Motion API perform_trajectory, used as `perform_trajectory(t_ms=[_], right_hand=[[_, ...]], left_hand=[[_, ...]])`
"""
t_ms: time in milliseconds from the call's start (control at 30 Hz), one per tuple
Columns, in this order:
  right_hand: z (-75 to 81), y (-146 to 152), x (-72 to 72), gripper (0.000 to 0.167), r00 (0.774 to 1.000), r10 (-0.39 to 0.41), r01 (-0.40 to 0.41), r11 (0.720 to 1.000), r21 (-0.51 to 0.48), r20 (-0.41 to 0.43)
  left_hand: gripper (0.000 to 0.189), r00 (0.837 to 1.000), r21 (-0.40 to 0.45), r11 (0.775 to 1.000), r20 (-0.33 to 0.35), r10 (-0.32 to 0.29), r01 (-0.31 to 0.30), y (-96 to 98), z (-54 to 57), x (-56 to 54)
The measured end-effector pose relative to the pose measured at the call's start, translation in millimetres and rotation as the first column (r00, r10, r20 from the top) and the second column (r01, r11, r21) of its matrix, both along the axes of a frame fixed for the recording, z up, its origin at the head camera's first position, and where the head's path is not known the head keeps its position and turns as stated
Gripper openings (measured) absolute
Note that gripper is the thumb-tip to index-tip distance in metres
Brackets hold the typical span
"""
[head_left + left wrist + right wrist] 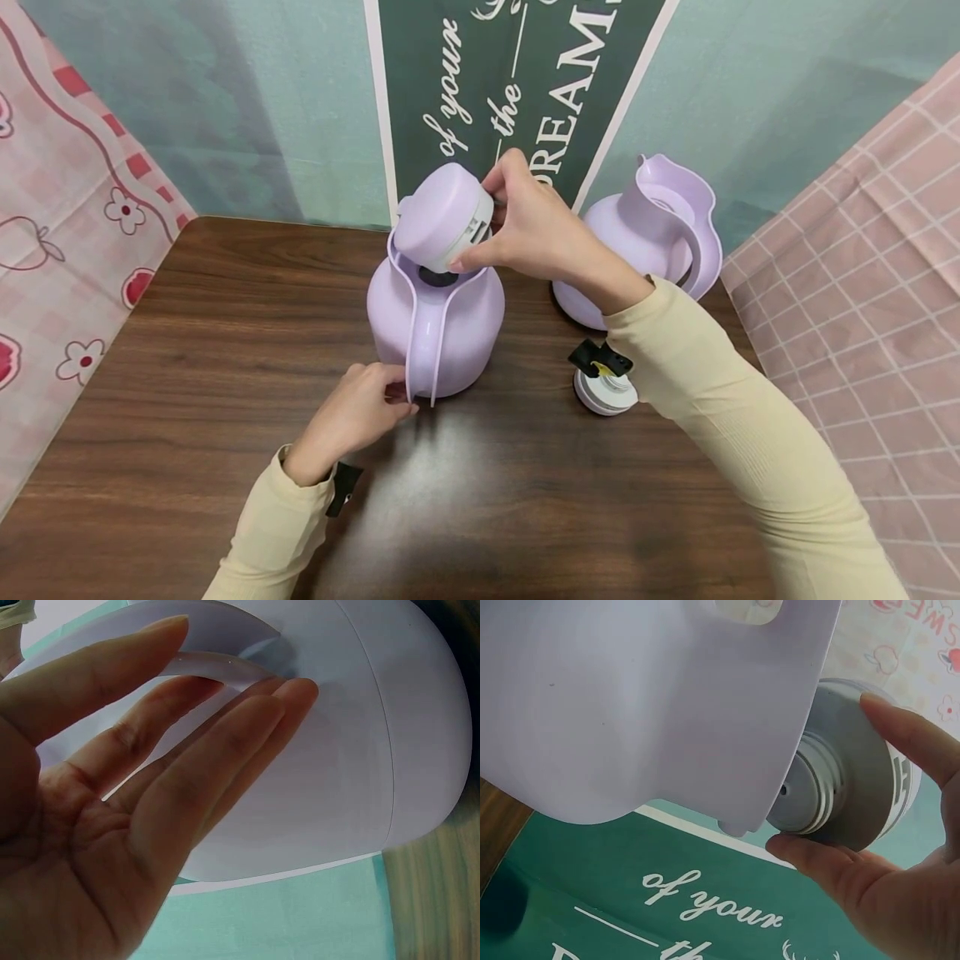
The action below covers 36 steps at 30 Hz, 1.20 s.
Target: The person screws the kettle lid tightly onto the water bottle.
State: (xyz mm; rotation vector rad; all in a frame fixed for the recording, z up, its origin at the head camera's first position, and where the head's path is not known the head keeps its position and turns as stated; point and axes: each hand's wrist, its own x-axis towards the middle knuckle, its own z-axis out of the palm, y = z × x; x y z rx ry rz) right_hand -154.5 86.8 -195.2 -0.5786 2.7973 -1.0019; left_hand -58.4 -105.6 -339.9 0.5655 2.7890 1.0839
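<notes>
My right hand (536, 221) grips a round lid (442, 212) with a purple top and a pale grey side, held tilted over the mouth of a purple thermos jug (472, 333). Thumb and fingers are spread across the lid's rim. In the right wrist view, the lid's threaded plug (810, 784) shows just beside the jug's rim; its lower tip looks dark from above. Down at the near side, my left hand (356, 408) has its thumb and fingers around the lower end of the jug's handle (426, 350). The jug stands upright on the table.
A second purple jug (611, 229), without a lid, stands at the back right. In front of it, partly under my right sleeve, lies a round white lid-like part (606, 393). The wooden table (225, 375) meets a cloth backdrop with a green lettered panel (420, 75).
</notes>
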Motion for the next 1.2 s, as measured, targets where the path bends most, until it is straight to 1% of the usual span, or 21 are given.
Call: perform_trajectory(t_ms=[133,200,267,367,467,733,933,1067,1200], right_hand=[[0.2,-1.7,-0.6,0.083,0.999,-0.008,0.006,0.999,0.053,0.040],[-0.5,-2.4,-0.7,0.088,0.999,0.004,-0.008,0.996,0.084,0.048],[-0.9,-3.2,-0.9,0.089,0.999,0.018,-0.024,0.993,0.118,0.046],[-1.1,-4.5,-0.8,0.082,0.999,0.036,-0.041,0.986,0.162,0.035],[-0.1,-6.4,-0.2,0.076,0.999,0.036,-0.041,0.982,0.187,0.032],[0.7,-8.7,0.5,0.072,0.999,0.019,-0.025,0.967,0.254,0.028],[2.2,-9.8,0.3,0.071,0.999,0.017,-0.031,0.951,0.307,0.046],[2.5,-8.5,-1.8,0.066,0.997,0.026,-0.049,0.935,0.352,0.069],[3.5,-6.1,-4.4,0.062,0.995,0.060,-0.088,0.919,0.385,0.084]], left_hand=[[0.010,1.000,-0.008,1.000,-0.009,-0.005,0.005,-0.6,-0.4,0.0],[0.010,1.000,-0.010,1.000,-0.011,-0.007,0.007,-0.7,-0.8,0.0],[0.009,1.000,-0.014,1.000,-0.011,-0.007,0.007,-0.5,-0.8,0.0],[0.009,1.000,-0.016,1.000,-0.007,-0.007,0.007,-0.4,-0.6,-0.3],[0.010,1.000,-0.020,1.000,-0.005,-0.008,0.008,-0.2,-0.1,-0.3],[0.011,1.000,-0.025,1.000,-0.002,-0.016,0.016,-0.7,1.0,-0.3],[0.011,1.000,-0.021,1.000,0.001,-0.012,0.012,-0.6,0.4,-0.2],[0.010,1.000,-0.017,1.000,-0.001,-0.017,0.017,-0.7,-0.2,-0.3],[0.008,1.000,-0.013,1.000,-0.007,-0.019,0.019,-1.1,-1.2,-0.4]])
